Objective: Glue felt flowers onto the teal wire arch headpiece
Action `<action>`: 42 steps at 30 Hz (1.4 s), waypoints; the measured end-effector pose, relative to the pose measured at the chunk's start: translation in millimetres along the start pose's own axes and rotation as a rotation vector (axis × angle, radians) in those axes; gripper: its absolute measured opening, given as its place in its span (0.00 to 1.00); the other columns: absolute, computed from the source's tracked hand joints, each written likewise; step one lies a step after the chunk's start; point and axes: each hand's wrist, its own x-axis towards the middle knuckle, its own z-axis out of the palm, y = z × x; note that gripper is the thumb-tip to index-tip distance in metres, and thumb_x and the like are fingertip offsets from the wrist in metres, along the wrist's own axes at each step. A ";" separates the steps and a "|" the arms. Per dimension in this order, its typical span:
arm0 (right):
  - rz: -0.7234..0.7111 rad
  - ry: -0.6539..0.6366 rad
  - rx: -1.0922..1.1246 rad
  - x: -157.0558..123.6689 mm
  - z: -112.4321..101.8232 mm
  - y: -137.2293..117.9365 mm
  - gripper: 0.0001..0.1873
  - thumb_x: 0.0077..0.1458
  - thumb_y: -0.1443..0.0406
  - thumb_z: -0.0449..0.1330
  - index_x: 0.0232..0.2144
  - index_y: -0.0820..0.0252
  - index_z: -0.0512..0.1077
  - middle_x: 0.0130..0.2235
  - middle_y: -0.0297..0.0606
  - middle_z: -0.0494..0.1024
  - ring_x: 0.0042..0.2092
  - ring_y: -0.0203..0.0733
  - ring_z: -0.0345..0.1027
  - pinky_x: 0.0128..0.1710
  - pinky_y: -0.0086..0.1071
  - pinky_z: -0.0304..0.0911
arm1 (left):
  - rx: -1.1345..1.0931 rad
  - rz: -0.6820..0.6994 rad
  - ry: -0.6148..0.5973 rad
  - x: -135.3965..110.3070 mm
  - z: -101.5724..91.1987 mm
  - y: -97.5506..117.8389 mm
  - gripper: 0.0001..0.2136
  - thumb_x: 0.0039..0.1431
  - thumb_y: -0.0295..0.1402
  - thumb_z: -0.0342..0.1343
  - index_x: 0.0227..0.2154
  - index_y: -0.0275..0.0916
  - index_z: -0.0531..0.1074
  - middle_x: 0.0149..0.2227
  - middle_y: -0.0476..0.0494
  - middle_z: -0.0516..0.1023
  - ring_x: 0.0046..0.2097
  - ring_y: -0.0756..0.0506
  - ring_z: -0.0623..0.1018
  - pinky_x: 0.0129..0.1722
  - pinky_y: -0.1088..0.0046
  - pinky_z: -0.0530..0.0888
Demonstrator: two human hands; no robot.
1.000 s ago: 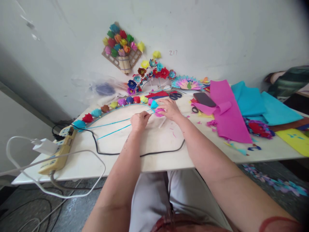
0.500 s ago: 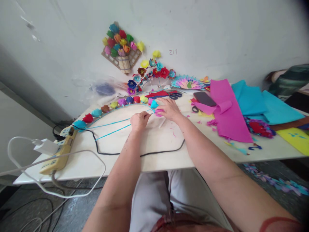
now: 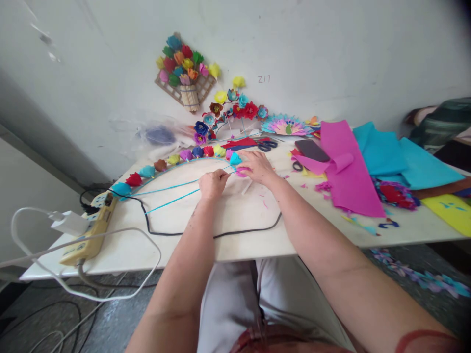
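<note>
My left hand (image 3: pixel 212 184) is closed in a pinch on thin turquoise sticks (image 3: pixel 172 193) that run left across the white table (image 3: pixel 235 230). My right hand (image 3: pixel 257 165) lies curled over a pink paper flower (image 3: pixel 242 171), its fingers pressed on it. A curved row of paper flowers (image 3: pixel 172 159) in several colours stretches from the table's left side up to my hands, ending in a turquoise flower (image 3: pixel 234 158).
Pink felt (image 3: pixel 346 171) and turquoise sheets (image 3: pixel 397 157) lie at the right with a phone (image 3: pixel 311 150) and scissors (image 3: pixel 267 145). A black cable (image 3: pixel 206 234) loops across the front. A power strip (image 3: pixel 86 240) with a white charger (image 3: pixel 68 223) sits at the left edge. Paper flower bouquets (image 3: pixel 184 66) lean on the wall.
</note>
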 end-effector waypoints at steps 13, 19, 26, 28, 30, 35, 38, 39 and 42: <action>0.610 0.301 0.194 3.3 -6.0 -0.1 0.13 0.46 0.61 0.50 0.27 0.61 0.73 0.31 0.39 0.74 0.35 0.42 0.65 0.36 0.34 0.56 | -0.002 -0.096 0.143 0.0 -0.8 0.1 0.12 0.50 0.45 0.48 0.32 0.47 0.73 0.31 0.49 0.77 0.35 0.48 0.73 0.30 0.75 0.61; 0.674 0.029 0.800 5.4 -12.9 -11.4 0.11 0.41 0.63 0.53 0.14 0.65 0.68 0.12 0.32 0.64 0.17 0.31 0.56 0.18 0.25 0.49 | -0.015 -0.120 0.166 -0.7 -1.2 0.5 0.12 0.49 0.44 0.50 0.31 0.47 0.73 0.31 0.50 0.77 0.36 0.48 0.73 0.31 0.75 0.61; 0.791 -0.267 1.219 5.0 2.7 -12.8 0.08 0.40 0.64 0.58 0.19 0.66 0.67 0.12 0.31 0.65 0.11 0.23 0.42 0.12 0.24 0.33 | -0.029 -0.123 0.223 -1.0 -1.4 2.2 0.10 0.49 0.43 0.50 0.30 0.46 0.73 0.30 0.50 0.77 0.35 0.48 0.73 0.32 0.75 0.61; 0.780 -0.255 1.320 4.8 6.6 -13.9 0.10 0.41 0.63 0.60 0.18 0.66 0.65 0.13 0.31 0.65 0.12 0.23 0.42 0.12 0.23 0.33 | -0.029 -0.135 0.225 -1.1 -1.2 2.9 0.10 0.49 0.43 0.50 0.30 0.46 0.73 0.30 0.50 0.77 0.35 0.48 0.73 0.31 0.75 0.61; 0.777 -0.236 1.419 4.5 7.9 -15.9 0.11 0.40 0.62 0.61 0.19 0.65 0.65 0.14 0.30 0.65 0.12 0.22 0.43 0.12 0.23 0.33 | -0.027 -0.136 0.228 -1.0 -0.5 3.2 0.11 0.49 0.43 0.50 0.30 0.47 0.73 0.30 0.50 0.77 0.35 0.48 0.73 0.31 0.75 0.61; 0.750 -0.189 1.599 3.3 5.6 -21.6 0.10 0.42 0.63 0.61 0.22 0.65 0.64 0.15 0.29 0.64 0.13 0.22 0.44 0.12 0.22 0.35 | -0.019 -0.093 0.242 -1.1 2.2 3.6 0.12 0.50 0.44 0.49 0.30 0.46 0.73 0.30 0.49 0.77 0.35 0.48 0.73 0.30 0.74 0.60; 0.760 -0.167 1.633 3.0 6.0 -23.1 0.09 0.43 0.64 0.60 0.23 0.64 0.64 0.15 0.28 0.63 0.13 0.23 0.45 0.12 0.21 0.36 | -0.016 -0.077 0.239 -1.5 2.9 5.2 0.11 0.50 0.44 0.49 0.30 0.46 0.73 0.30 0.49 0.77 0.34 0.48 0.74 0.30 0.74 0.60; 0.769 -0.158 1.633 3.0 6.3 -23.2 0.09 0.43 0.64 0.60 0.24 0.64 0.64 0.15 0.28 0.63 0.13 0.23 0.45 0.12 0.21 0.36 | -0.015 -0.073 0.239 -1.7 2.9 5.9 0.11 0.50 0.43 0.49 0.30 0.46 0.73 0.30 0.49 0.77 0.34 0.47 0.74 0.30 0.74 0.60; 0.778 -0.127 1.620 3.5 6.0 -22.7 0.09 0.43 0.64 0.60 0.24 0.65 0.65 0.16 0.28 0.63 0.13 0.23 0.45 0.12 0.21 0.37 | -0.011 -0.067 0.239 -2.1 2.5 7.5 0.11 0.50 0.43 0.49 0.30 0.46 0.73 0.30 0.49 0.77 0.35 0.48 0.74 0.30 0.74 0.60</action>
